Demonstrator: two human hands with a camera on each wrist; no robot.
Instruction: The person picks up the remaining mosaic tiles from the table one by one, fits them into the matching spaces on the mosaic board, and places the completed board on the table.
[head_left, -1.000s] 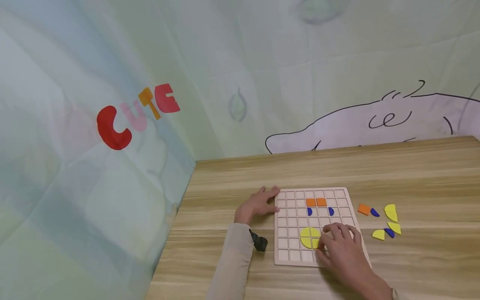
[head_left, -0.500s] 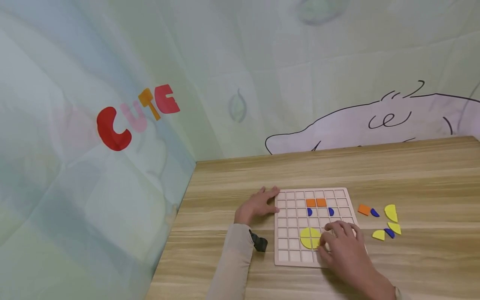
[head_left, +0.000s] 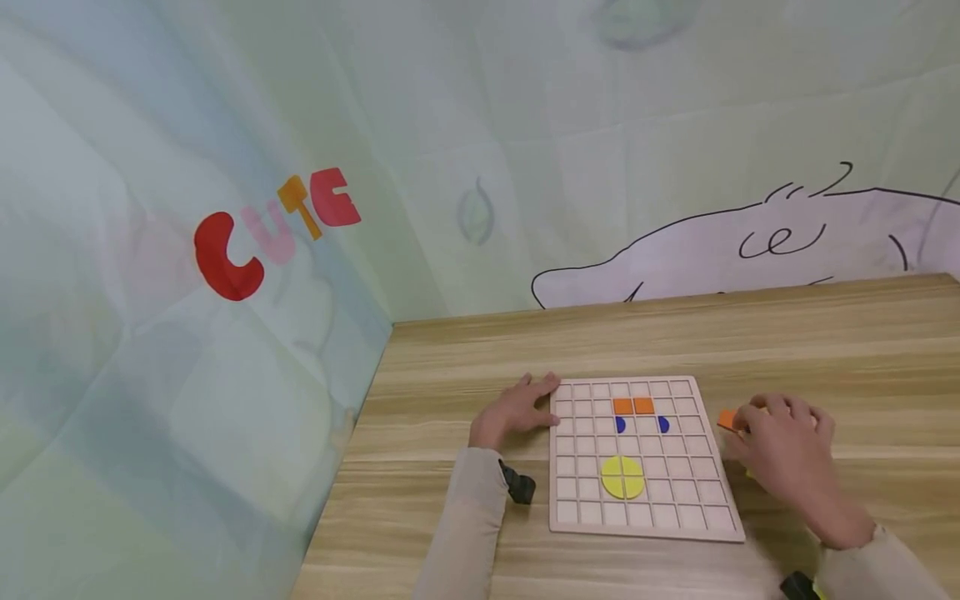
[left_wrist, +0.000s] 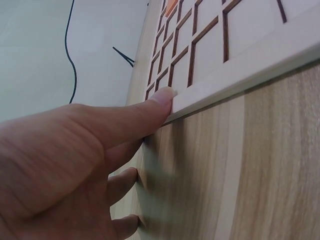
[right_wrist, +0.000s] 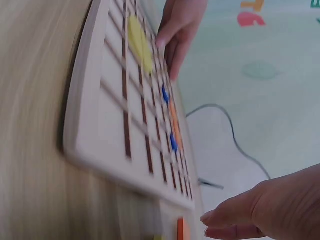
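A pale gridded wooden board (head_left: 682,492) lies on the table. My left hand (head_left: 519,407) rests at its left edge, and in the left wrist view the thumb (left_wrist: 162,96) presses on the rim with the fingers spread. Four yellow quarter pieces (head_left: 612,467) form a circle in the grid. Above them sit two orange squares (head_left: 623,407) and two blue half-round pieces (head_left: 620,425). To the right of the board, my right hand (head_left: 789,450) hovers over loose pieces, its fingers loosely bent. By its fingertips is a loose orange piece (head_left: 726,419), apart from them in the right wrist view.
The wooden table (head_left: 465,350) spreads around the board. Printed fabric walls (head_left: 480,125) rise behind it and on the left. Most of the loose yellow and blue pieces are hidden beneath my right hand.
My right hand has left the yellow circle on the board and moved right, over the loose pieces. The whole circle shows now. My left hand has stayed at the board's edge.
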